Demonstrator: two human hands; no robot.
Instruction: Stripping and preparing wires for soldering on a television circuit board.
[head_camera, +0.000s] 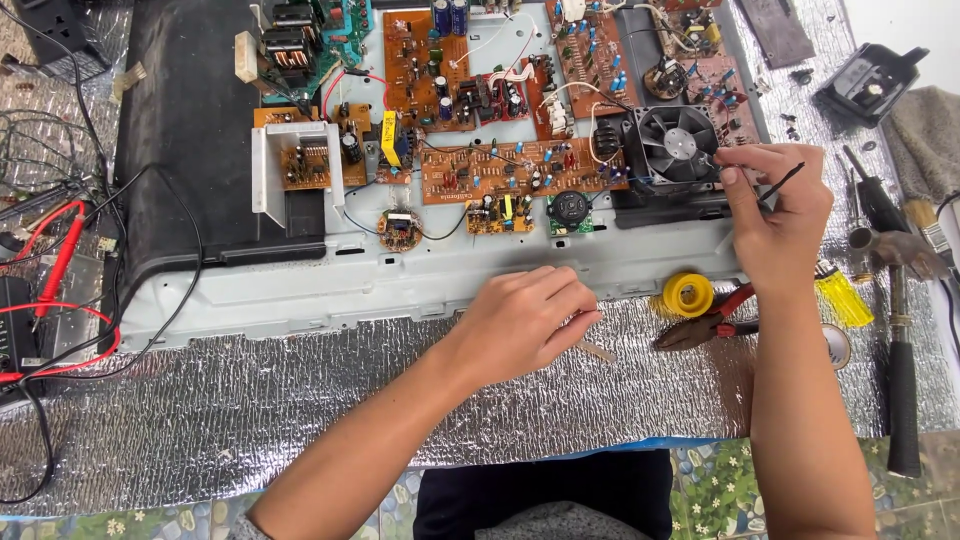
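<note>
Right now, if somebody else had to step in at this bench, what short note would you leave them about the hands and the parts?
Left hand: loosely curled, resting on the grey metal frame; something small may be under the fingers, too hidden to tell.
Right hand: pinching a thin black tool at the edge of the black fan.
Nearby: yellow solder spool and red-handled pliers lie between the hands; a hammer and a yellow-handled screwdriver lie to the right.
Done: brown circuit boards lie exposed, wired together.
Left: the fan sits on the frame, with the tool at its rim.
</note>
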